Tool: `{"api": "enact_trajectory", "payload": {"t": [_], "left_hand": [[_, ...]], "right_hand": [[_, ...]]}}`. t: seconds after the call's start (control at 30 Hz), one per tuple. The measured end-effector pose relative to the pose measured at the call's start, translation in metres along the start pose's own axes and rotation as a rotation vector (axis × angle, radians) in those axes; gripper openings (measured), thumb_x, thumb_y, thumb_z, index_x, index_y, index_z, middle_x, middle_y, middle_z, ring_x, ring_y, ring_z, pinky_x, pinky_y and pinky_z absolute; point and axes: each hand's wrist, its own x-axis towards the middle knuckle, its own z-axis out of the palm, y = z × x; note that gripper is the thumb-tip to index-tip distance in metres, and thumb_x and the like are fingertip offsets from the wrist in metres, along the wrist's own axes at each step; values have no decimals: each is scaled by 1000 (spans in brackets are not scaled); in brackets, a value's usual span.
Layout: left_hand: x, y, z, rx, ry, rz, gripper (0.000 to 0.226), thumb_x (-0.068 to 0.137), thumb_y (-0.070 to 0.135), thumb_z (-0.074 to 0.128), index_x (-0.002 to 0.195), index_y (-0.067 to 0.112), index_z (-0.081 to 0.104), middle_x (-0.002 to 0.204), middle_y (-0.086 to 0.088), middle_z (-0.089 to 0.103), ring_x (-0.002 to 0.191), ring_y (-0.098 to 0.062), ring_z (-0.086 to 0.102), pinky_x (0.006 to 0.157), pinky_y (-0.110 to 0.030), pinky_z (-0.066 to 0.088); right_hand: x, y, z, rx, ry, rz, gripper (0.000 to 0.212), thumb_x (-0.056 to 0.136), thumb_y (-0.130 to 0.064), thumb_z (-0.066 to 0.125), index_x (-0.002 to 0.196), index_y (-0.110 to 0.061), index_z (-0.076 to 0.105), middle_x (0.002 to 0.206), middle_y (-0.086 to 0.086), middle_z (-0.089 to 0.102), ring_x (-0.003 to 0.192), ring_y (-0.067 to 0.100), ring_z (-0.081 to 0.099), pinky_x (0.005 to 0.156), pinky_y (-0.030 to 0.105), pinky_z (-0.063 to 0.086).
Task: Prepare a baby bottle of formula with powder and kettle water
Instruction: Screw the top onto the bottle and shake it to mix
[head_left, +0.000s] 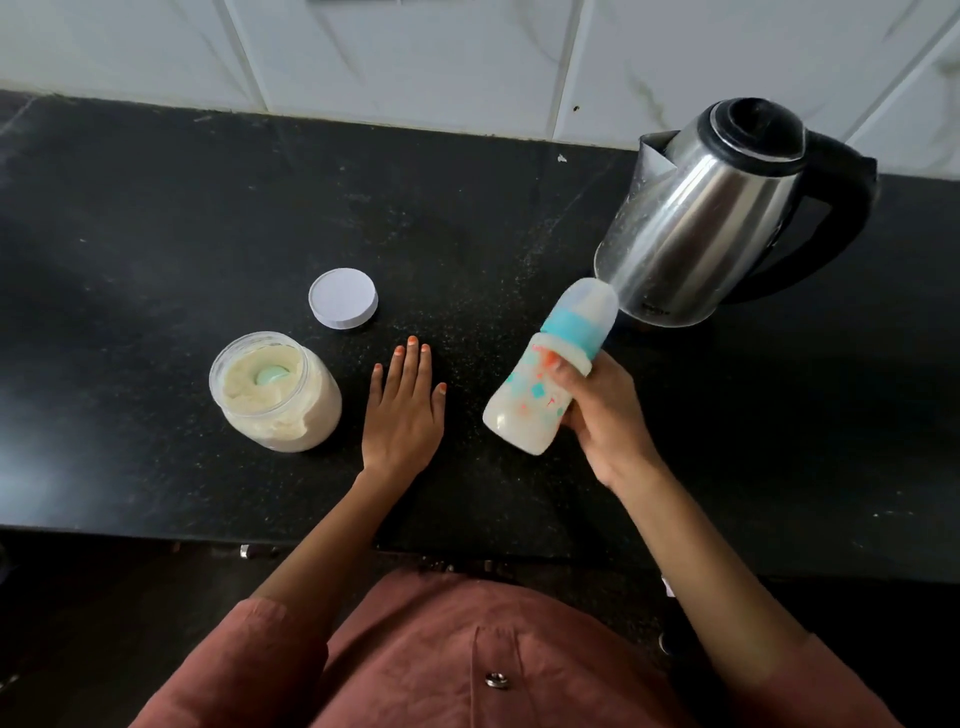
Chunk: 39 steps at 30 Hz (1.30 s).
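Note:
My right hand (602, 415) grips a baby bottle (530, 410) full of milky liquid, tilted with its capped top pointing up and right toward the kettle. The bottle has a teal ring and a clear cap (589, 304). My left hand (402, 410) lies flat on the black counter, fingers spread, holding nothing. To its left stands an open clear jar of cream powder (280, 410) with a teal scoop (271, 375) sunk in the powder. The steel kettle (701, 223) with a black lid and handle stands at the right rear.
The jar's white lid (343, 299) lies top up on the black counter (156, 234) behind my left hand. A white tiled wall (415, 57) runs along the back. The counter's front edge (156, 532) is near my body.

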Motion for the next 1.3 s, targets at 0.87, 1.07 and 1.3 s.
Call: {"api": "enact_trajectory", "payload": {"t": [0.87, 1.07, 1.3], "left_hand": [[1, -1, 3, 13, 27, 8, 54, 100, 35, 16, 148, 12, 4, 157, -4, 1, 145, -17, -1, 116, -35, -3], [1, -2, 3, 23, 15, 7, 55, 100, 36, 15, 148, 13, 2, 157, -3, 0, 144, -16, -3, 115, -35, -3], [1, 0, 1, 5, 18, 2, 55, 100, 36, 17, 148, 12, 4, 157, -3, 1, 145, -16, -2, 116, -35, -3]], "right_hand": [[10, -14, 6, 371, 152, -65, 49, 63, -34, 69, 108, -20, 58, 98, -2, 67, 86, 8, 68, 66, 25, 55], [-6, 2, 10, -28, -19, -61, 42, 54, -30, 83, 91, -19, 66, 83, -5, 72, 80, 10, 68, 65, 25, 53], [-3, -4, 3, 102, 131, -124, 55, 54, -37, 81, 101, -20, 61, 90, -5, 69, 84, 8, 68, 66, 25, 54]]}}
